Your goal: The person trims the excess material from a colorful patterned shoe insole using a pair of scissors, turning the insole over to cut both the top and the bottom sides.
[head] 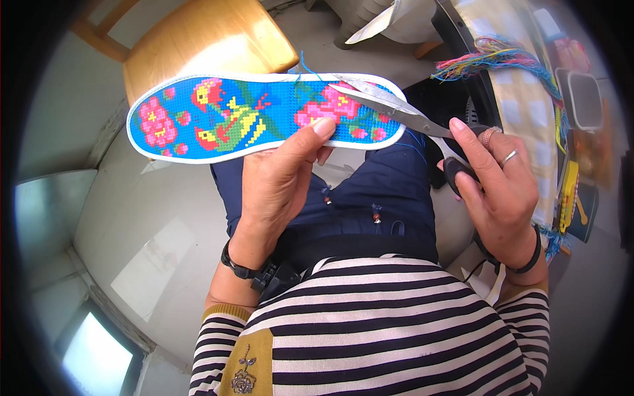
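Note:
A cross-stitched shoe insole (277, 119) with pink flowers and a green and yellow figure on blue lies across the view, edged in white. My left hand (282, 183) grips its lower edge, thumb on the stitched face by a pink flower. In my right hand (495, 183) is a pair of scissors (396, 111) with dark handles. Their blades are slightly parted over the insole's right part, tips near its upper edge; whether they touch it I cannot tell. Loose blue thread (308, 67) sticks up at the upper edge, and more blue thread trails below the right end.
A wooden chair (208, 39) stands beyond the insole. At right, a table with a checked cloth (525, 128) bears a bundle of multicoloured thread (510, 57), a lidded plastic box (584, 99) and a yellow item (568, 198). My lap in dark trousers (396, 178) is below my hands.

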### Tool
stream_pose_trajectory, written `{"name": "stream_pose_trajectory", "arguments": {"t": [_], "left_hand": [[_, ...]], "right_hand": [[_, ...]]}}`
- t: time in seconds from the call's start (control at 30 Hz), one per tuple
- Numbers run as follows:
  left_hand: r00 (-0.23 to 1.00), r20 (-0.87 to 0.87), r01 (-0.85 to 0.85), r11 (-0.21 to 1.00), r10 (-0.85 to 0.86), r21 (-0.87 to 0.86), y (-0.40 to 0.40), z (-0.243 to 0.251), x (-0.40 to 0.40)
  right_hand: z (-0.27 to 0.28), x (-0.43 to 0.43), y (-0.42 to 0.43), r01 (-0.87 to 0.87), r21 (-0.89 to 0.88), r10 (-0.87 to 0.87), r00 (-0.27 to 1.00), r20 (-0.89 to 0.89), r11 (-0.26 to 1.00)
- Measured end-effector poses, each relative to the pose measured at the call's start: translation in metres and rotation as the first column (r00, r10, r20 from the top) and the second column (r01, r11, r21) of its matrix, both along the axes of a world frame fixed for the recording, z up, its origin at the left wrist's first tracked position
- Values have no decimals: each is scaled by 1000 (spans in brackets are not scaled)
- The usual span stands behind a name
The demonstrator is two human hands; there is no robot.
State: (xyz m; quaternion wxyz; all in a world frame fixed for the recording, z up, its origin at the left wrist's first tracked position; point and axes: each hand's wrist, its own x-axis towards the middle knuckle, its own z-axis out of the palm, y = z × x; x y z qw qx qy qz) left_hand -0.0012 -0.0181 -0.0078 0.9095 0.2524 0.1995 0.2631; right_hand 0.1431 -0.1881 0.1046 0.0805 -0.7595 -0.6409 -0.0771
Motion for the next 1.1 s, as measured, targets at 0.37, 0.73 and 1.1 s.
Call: {"name": "stream_pose_trajectory", "arguments": {"t": [0.37, 0.73, 1.1], "left_hand": [[998, -64, 15, 999, -12, 42, 0, 1, 1], [997, -13, 70, 997, -70, -12, 4, -3, -1], [993, -88, 77, 996, -73, 44, 3, -4, -2]], "right_hand": [[14, 6, -1, -15, -77, 17, 999, 32, 997], [25, 5, 1, 31, -154, -27, 999, 26, 988], [30, 8, 0, -31, -143, 46, 994, 100, 989]]}}
